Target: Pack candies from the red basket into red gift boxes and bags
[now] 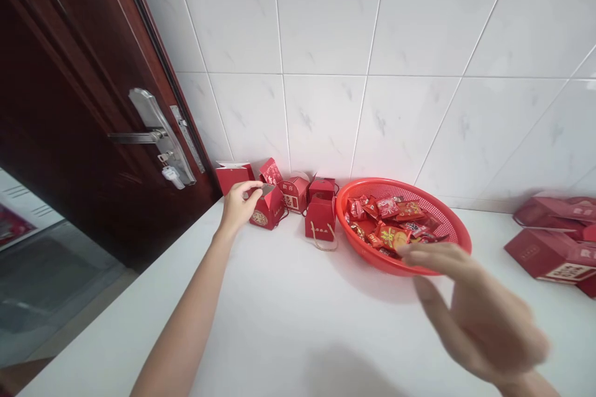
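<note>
My left hand [239,201] reaches to the back left of the white table, its thumb and forefinger at the top edge of a small red box [269,208] that stands open on top. Its fingers look pinched on that edge. At the right, my right hand [479,307] is raised in front of a red plastic basket [386,263], slightly blurred, fingers apart from the thumb and nothing between them. Wrapped candies [388,217] in red and pink lie in the basket. Just left of it stands a red box [320,217] with a cord handle.
More red boxes [294,192] stand along the tiled wall [321,118]. Several dark red boxes [549,254] lie at the right edge of the table [279,310]. A brown door [88,74] with keys in its lock is at the left.
</note>
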`<action>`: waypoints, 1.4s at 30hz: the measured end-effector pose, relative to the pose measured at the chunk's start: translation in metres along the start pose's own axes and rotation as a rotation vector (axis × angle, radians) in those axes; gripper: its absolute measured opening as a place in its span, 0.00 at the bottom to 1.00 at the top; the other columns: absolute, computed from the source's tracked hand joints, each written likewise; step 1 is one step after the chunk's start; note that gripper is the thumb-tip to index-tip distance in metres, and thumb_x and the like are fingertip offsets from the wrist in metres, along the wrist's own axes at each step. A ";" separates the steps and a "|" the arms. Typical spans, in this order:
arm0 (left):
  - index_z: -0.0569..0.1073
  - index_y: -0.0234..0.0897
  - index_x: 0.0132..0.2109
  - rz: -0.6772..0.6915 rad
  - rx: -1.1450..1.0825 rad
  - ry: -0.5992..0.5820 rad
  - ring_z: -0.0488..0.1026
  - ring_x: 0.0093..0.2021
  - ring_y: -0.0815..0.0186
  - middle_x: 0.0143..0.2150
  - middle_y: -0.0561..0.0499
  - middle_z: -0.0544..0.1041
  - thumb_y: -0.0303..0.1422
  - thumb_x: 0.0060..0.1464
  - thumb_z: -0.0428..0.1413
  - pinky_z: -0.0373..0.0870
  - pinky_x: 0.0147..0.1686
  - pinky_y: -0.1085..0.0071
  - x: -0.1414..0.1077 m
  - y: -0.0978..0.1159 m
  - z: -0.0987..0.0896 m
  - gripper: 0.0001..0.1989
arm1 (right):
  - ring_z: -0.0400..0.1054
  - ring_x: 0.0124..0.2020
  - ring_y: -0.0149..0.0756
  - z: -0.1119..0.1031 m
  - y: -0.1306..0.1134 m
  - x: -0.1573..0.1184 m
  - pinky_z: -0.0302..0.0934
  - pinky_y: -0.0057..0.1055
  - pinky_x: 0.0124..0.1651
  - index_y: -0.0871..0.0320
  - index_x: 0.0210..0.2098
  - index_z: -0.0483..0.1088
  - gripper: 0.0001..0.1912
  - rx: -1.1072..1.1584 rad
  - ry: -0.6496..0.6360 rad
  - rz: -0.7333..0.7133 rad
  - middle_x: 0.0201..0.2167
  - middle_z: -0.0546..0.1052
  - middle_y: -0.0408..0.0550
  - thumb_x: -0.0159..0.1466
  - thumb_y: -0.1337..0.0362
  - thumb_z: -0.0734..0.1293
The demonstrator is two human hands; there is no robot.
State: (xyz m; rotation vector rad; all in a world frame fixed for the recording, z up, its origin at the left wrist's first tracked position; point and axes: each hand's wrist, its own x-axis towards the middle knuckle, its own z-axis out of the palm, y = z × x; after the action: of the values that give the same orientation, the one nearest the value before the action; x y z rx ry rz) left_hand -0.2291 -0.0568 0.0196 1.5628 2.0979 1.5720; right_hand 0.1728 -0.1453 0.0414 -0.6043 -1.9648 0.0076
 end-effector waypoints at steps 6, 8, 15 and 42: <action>0.83 0.38 0.35 -0.075 0.078 -0.044 0.78 0.52 0.51 0.46 0.44 0.85 0.30 0.50 0.56 0.70 0.59 0.57 0.011 -0.025 0.012 0.11 | 0.78 0.40 0.35 0.045 0.004 -0.009 0.72 0.28 0.43 0.57 0.48 0.69 0.13 0.116 -0.126 -0.041 0.39 0.80 0.50 0.66 0.77 0.63; 0.83 0.38 0.34 -0.098 0.086 -0.066 0.77 0.53 0.49 0.45 0.44 0.85 0.30 0.49 0.56 0.70 0.59 0.55 0.012 -0.030 0.018 0.10 | 0.78 0.41 0.36 0.053 0.005 -0.017 0.72 0.29 0.43 0.57 0.48 0.69 0.13 0.153 -0.168 -0.016 0.39 0.80 0.50 0.67 0.76 0.63; 0.83 0.38 0.40 -0.183 0.021 -0.038 0.77 0.55 0.49 0.49 0.43 0.84 0.29 0.50 0.58 0.71 0.58 0.57 0.008 -0.036 0.026 0.12 | 0.77 0.41 0.37 0.074 0.008 -0.027 0.71 0.30 0.39 0.55 0.48 0.67 0.12 0.203 -0.280 0.001 0.41 0.80 0.50 0.69 0.74 0.61; 0.78 0.41 0.58 0.152 -0.330 -0.769 0.72 0.63 0.56 0.60 0.49 0.78 0.24 0.52 0.54 0.69 0.63 0.61 -0.120 0.107 0.026 0.26 | 0.72 0.28 0.37 0.049 0.017 0.028 0.62 0.31 0.30 0.55 0.60 0.64 0.27 0.123 -0.609 0.616 0.31 0.78 0.44 0.65 0.52 0.68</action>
State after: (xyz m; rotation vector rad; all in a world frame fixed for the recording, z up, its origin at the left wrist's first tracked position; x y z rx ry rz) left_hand -0.0868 -0.1348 0.0326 1.8254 1.2715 1.0171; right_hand 0.1286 -0.1062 0.0371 -1.2052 -2.2386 0.7655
